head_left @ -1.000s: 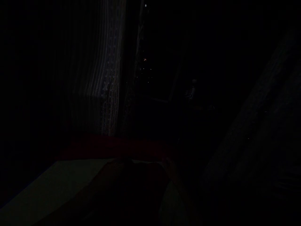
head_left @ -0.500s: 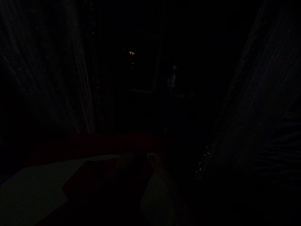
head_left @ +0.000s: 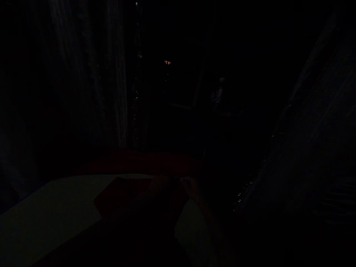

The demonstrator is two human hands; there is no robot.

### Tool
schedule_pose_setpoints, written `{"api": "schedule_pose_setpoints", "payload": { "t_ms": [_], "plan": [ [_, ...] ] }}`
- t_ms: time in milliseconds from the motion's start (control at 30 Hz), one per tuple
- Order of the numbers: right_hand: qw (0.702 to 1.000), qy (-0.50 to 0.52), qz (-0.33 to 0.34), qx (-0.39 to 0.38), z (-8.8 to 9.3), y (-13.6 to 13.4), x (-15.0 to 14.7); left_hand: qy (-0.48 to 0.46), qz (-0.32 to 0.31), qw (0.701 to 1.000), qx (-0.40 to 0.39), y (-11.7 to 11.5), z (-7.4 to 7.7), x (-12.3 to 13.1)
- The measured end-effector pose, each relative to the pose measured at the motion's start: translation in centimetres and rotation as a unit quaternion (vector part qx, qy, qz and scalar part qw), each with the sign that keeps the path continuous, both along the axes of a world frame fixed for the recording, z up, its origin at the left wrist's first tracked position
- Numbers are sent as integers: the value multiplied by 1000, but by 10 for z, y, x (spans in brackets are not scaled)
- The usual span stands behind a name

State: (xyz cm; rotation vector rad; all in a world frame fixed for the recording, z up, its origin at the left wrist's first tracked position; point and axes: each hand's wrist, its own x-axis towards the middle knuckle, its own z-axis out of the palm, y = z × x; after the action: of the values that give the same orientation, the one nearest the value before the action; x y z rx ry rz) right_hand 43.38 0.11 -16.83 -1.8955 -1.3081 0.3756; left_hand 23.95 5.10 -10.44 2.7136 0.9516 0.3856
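Observation:
The picture is very dark and only faint shapes show. My left hand (head_left: 158, 183) is at the upper part of a red cloth (head_left: 119, 194), its fingers seemingly drawn together on it. Close by on the right, my right hand (head_left: 190, 185) bends inward, fingertips curled at the same cloth. A small gap separates the two hands. The red cloth spreads over a pale surface (head_left: 61, 198) and runs down toward me into shadow. Finer detail of the fingers is lost in the dark.
Behind the hands lies another band of red cloth (head_left: 144, 161). Greyish hanging fabric (head_left: 119, 92) with glittering edges is on the left, and more such fabric (head_left: 314, 111) slopes on the right. A small light-coloured object (head_left: 218, 94) and an orange glint (head_left: 167, 62) show farther off.
The view has shifted, so the background and the red cloth appear farther right. Both hands stay at the cloth, close together. The picture has become a little darker.

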Motion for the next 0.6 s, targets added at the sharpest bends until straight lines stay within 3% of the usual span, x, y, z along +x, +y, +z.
{"api": "schedule_pose_setpoints", "payload": {
  "t_ms": [333,600],
  "plan": [
    [1000,-6,-5,7,-3,3,-1,4,10,999,-34,-6,12,-9],
    [1000,6,3,-8,3,0,-6,-2,14,1000,-14,-5,-2,-9]
  ]
}}
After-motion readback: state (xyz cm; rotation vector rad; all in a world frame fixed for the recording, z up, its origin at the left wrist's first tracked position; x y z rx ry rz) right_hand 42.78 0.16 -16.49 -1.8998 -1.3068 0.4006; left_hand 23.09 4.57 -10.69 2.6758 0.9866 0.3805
